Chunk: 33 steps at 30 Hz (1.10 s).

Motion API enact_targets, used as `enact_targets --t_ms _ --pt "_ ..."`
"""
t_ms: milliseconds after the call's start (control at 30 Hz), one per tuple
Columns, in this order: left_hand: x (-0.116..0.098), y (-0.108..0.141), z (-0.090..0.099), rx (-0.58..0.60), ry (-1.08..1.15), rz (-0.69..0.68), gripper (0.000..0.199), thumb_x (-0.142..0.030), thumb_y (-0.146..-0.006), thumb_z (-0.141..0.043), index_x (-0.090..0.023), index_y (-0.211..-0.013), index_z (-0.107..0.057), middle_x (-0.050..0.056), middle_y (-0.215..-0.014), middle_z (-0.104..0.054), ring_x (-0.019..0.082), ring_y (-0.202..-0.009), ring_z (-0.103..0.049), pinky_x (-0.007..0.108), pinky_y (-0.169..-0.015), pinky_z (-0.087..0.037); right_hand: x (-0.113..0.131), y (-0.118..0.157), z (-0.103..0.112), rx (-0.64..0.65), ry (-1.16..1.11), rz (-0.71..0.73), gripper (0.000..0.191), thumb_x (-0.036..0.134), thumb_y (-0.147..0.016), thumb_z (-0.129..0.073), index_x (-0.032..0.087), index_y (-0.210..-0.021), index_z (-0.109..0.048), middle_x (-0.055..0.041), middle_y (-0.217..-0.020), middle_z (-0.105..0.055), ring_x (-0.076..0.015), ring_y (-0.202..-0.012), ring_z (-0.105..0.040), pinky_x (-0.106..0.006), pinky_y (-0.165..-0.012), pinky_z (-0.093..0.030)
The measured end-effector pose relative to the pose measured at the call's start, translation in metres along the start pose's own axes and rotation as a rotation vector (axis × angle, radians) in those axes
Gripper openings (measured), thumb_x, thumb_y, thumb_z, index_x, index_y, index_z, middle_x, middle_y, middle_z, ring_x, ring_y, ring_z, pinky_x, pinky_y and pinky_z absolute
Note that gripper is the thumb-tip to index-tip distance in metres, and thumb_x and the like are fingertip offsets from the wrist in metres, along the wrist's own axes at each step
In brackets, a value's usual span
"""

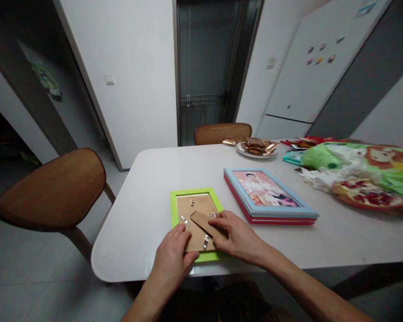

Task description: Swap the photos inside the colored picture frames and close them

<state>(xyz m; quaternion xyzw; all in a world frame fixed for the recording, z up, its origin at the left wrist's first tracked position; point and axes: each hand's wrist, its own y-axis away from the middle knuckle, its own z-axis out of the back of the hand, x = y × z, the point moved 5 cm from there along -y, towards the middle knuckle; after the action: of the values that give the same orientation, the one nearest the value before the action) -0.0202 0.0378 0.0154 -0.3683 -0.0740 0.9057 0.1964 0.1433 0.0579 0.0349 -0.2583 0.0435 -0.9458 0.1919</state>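
A lime-green picture frame (173, 210) lies face down near the table's front edge, its brown backing board (201, 202) showing. Several small metal clips (186, 220) sit on the board. With fingers on the board and thumb at the green lower edge, my left hand (173, 248) holds the frame's lower left corner. My right hand (237, 235) pinches the brown stand leg (206, 225), which lies slanted across the backing; its lower end is hidden under the fingers.
Right of the frame is a stack of picture frames (270, 212), a blue one with a photo on top. Behind stands a plate (255, 155) of wrapped snacks. Plastic bags (342, 156) and an opened pomegranate (362, 192) lie right. Wooden chairs (53, 190) stand at the table (130, 214).
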Motion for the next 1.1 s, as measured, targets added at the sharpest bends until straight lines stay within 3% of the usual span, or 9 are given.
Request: enact_targets --t_ms 133,233,400,500,600,700,933,1100 --pt "-0.003 -0.007 -0.006 0.104 -0.219 -0.012 0.013 -0.018 -0.072 -0.055 -0.017 -0.084 -0.060 0.011 -0.112 -0.058 0.026 -0.112 -0.045 0.049 -0.093 -0.033 -0.008 -0.007 -0.011 -0.022 0.077 0.026 0.039 0.018 -0.060 -0.053 0.018 -0.098 -0.062 -0.0082 -0.087 -0.054 -0.0199 -0.082 -0.048 -0.031 -0.074 -0.037" --pt "-0.006 -0.007 -0.005 0.156 -0.275 0.008 0.010 -0.019 -0.075 -0.052 -0.016 -0.082 -0.058 0.011 -0.113 -0.056 0.026 -0.114 -0.043 0.049 -0.093 -0.032 -0.012 -0.005 -0.018 -0.064 0.122 0.046 0.040 0.019 -0.061 -0.054 0.018 -0.100 -0.061 -0.0087 -0.092 -0.054 -0.0214 -0.088 -0.047 -0.034 -0.078 -0.035" --pt "-0.006 0.001 -0.008 0.172 -0.266 -0.013 0.023 -0.028 -0.067 -0.062 -0.017 -0.085 -0.054 0.013 -0.123 -0.048 0.027 -0.119 -0.036 0.049 -0.096 -0.027 -0.017 0.001 -0.019 -0.102 0.129 0.095 0.037 0.024 -0.069 -0.051 0.018 -0.105 -0.057 -0.0089 -0.102 -0.052 -0.0209 -0.094 -0.044 -0.035 -0.083 -0.033" --pt "-0.004 0.004 -0.013 0.182 -0.237 -0.043 0.026 -0.026 -0.062 -0.067 -0.017 -0.082 -0.052 0.012 -0.126 -0.045 0.026 -0.120 -0.035 0.047 -0.097 -0.027 -0.025 -0.006 -0.012 -0.161 0.193 0.031 0.033 0.024 -0.075 -0.045 0.014 -0.105 -0.056 -0.0115 -0.106 -0.050 -0.0207 -0.096 -0.043 -0.032 -0.083 -0.033" --pt "-0.003 0.004 -0.014 0.188 -0.233 -0.035 0.025 -0.024 -0.062 -0.066 -0.018 -0.080 -0.051 0.012 -0.124 -0.047 0.025 -0.117 -0.038 0.046 -0.096 -0.027 -0.033 -0.018 -0.011 -0.162 0.311 -0.062 0.030 0.022 -0.079 -0.041 0.013 -0.101 -0.059 -0.0127 -0.101 -0.051 -0.0212 -0.092 -0.044 -0.032 -0.081 -0.033" --pt "-0.006 0.003 -0.013 0.190 -0.250 -0.020 0.025 -0.024 -0.062 -0.066 -0.017 -0.080 -0.051 0.012 -0.123 -0.048 0.025 -0.116 -0.039 0.045 -0.095 -0.028 -0.035 -0.025 -0.013 -0.114 0.375 -0.062 0.025 0.022 -0.080 -0.040 0.014 -0.090 -0.062 -0.0114 -0.091 -0.052 -0.0204 -0.084 -0.044 -0.031 -0.078 -0.034" --pt "-0.007 0.003 -0.013 0.225 -0.295 -0.025 0.025 -0.026 -0.064 -0.064 -0.017 -0.084 -0.053 0.011 -0.125 -0.047 0.025 -0.117 -0.039 0.045 -0.096 -0.028 -0.045 -0.034 -0.014 -0.089 0.276 -0.026 0.024 0.020 -0.081 -0.043 0.018 -0.081 -0.066 -0.0083 -0.084 -0.054 -0.0170 -0.081 -0.046 -0.026 -0.073 -0.035" --pt "-0.007 0.002 -0.013 0.243 -0.322 -0.025 0.029 -0.027 -0.065 -0.062 -0.016 -0.091 -0.052 0.012 -0.126 -0.046 0.025 -0.117 -0.039 0.046 -0.097 -0.028 -0.050 -0.044 -0.012 -0.149 0.260 -0.037 0.021 0.019 -0.079 -0.046 0.019 -0.079 -0.068 -0.0063 -0.076 -0.056 -0.0158 -0.077 -0.048 -0.025 -0.070 -0.036"
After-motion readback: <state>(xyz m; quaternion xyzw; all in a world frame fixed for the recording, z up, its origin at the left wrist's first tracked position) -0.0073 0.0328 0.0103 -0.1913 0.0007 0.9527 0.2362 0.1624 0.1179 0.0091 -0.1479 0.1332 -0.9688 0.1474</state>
